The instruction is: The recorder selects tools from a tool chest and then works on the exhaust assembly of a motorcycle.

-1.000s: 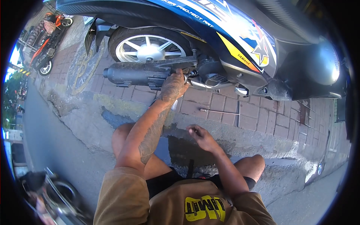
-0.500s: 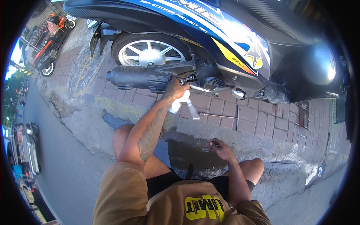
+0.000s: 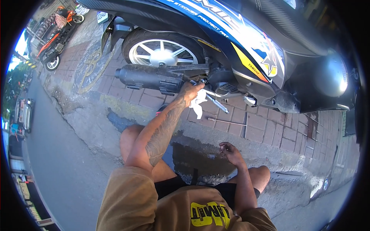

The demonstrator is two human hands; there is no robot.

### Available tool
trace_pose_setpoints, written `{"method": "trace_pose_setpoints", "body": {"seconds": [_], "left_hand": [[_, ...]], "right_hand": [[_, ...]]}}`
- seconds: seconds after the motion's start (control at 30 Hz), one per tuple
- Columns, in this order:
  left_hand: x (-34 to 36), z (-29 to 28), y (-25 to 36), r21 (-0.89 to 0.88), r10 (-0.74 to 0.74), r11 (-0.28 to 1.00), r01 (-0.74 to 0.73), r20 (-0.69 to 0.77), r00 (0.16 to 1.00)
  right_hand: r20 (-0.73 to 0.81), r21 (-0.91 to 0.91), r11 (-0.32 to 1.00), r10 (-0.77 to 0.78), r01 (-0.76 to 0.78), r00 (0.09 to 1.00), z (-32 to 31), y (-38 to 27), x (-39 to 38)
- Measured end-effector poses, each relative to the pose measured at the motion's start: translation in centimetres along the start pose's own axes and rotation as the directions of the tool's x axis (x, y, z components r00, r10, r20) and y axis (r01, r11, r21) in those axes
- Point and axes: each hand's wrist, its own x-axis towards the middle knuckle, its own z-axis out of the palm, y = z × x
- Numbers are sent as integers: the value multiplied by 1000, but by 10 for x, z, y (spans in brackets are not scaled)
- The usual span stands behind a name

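Note:
My left hand (image 3: 190,91) grips a silver wrench (image 3: 219,104) at a bolt beside the black exhaust muffler (image 3: 148,77), below the white-spoked rear wheel (image 3: 162,52) of a blue, white and yellow scooter (image 3: 246,63). A crumpled white cloth or paper (image 3: 198,103) hangs under that hand, and the wrench's handle slants down to the right. Lower right, my right hand (image 3: 230,153) is raised over the wet pavement with curled fingers; whatever it pinches, if anything, is too small to name. A long metal extension bar (image 3: 227,122) lies on the bricks below the scooter.
An orange and black scooter (image 3: 56,42) is parked at the upper left. A road (image 3: 50,154) runs along the left, with a vehicle (image 3: 25,115) at its far edge. The brick paving (image 3: 269,127) meets broken, puddled concrete (image 3: 293,181) around my bent knees.
The wrench's handle and white cloth have swung into sight below my left hand. My right hand has moved right and down. A motorbike at the lower left has left the view.

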Motion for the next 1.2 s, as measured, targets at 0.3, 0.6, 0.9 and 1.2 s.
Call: {"method": "trace_pose_setpoints", "body": {"seconds": [0.3, 0.6, 0.9, 1.2], "left_hand": [[-1, -1, -5, 579, 276, 799, -162, -114, 954], [-19, 2, 11, 977, 459, 25, -213, 178, 870], [-5, 21, 24, 850, 249, 525, -42, -106, 963], [-18, 16, 17, 190, 66, 981, -32, -170, 983]], "right_hand": [[43, -101, 995, 15, -10, 999, 5, 32, 6], [54, -32, 998, 57, -55, 997, -2, 30, -3], [36, 211, 977, 12, -19, 999, -1, 12, 15], [87, 153, 988, -36, 22, 996, 3, 24, 18]]}}
